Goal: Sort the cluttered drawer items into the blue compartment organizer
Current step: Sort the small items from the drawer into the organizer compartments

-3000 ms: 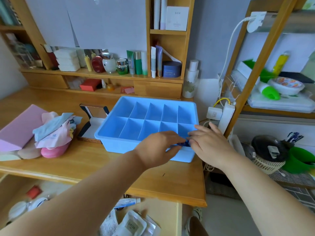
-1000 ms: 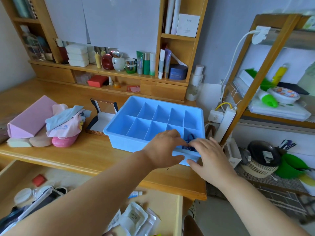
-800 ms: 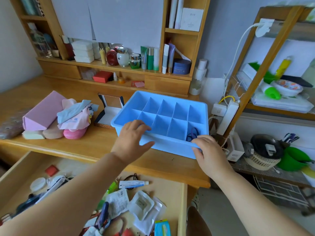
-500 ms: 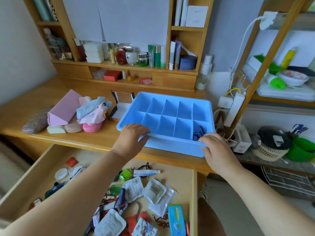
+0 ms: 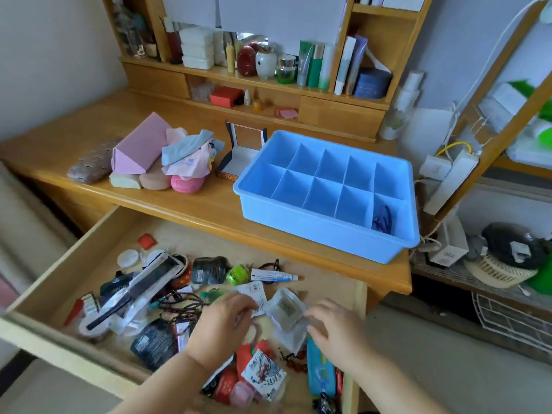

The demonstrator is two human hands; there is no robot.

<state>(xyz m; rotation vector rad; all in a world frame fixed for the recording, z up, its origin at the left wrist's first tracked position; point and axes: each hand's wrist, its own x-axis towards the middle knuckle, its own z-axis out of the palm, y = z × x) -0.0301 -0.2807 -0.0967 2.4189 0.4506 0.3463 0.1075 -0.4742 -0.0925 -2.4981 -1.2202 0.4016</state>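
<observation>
Both my hands hover low in the frame over the open drawer (image 5: 89, 258): left hand (image 5: 219, 324) with fingers loosely curled over the clutter, right hand (image 5: 337, 327) with fingers spread; neither visibly grips anything. The blue organizer (image 5: 316, 231) sits on the tabletop (image 5: 185, 204) at centre right, a dark blue item (image 5: 383, 218) in its near-right compartment.
</observation>
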